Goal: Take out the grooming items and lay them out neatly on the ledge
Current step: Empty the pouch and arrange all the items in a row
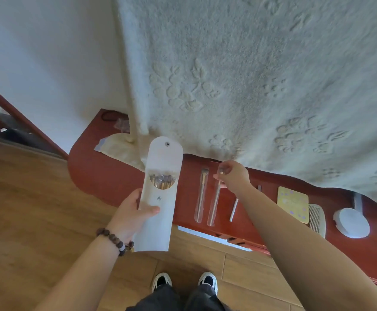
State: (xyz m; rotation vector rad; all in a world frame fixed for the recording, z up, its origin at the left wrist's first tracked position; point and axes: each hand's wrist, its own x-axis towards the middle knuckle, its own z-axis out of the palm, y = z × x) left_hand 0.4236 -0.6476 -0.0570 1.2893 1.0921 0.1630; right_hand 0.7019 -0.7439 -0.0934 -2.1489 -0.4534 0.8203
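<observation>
Your left hand (135, 212) clamps the pouch (158, 194) upright, mouth open; your right fingers (222, 173) pinch a brush (215, 198) parallel beside its neighbour (202, 194) on the ledge (120, 182).

The right hand (232, 177) hides the brush (214, 203) head; the blanket (250, 86) covers the ledge's (115, 176) back.

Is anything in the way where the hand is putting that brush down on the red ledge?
Nothing visible blocks it. The right hand holds the wrapped brush over a bare strip of ledge, between another wrapped brush and a thin white stick. It only needs to stay parallel.
</observation>
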